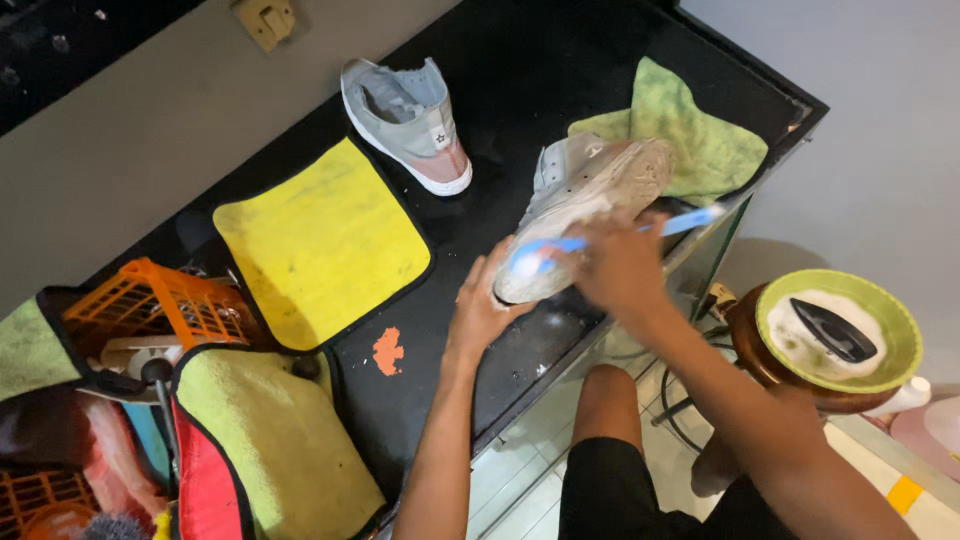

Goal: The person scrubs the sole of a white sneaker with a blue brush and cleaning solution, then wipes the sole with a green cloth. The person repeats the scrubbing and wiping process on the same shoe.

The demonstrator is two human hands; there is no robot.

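Black tabletop [520, 60] carries everything in the head view. A dirty white sneaker [590, 195] lies on its side near the front edge, and the left hand [485, 305] clasps its toe end to steady it. The right hand [620, 262] is closed around a blue brush [600, 238], laid across the shoe. A green cloth [690, 130] sits under the heel. Well apart lie a grey sneaker [410, 120] and a yellow cloth [320, 240]. Beside the table, a green bowl [890, 310] of sudsy water holds a dark brush [832, 330].
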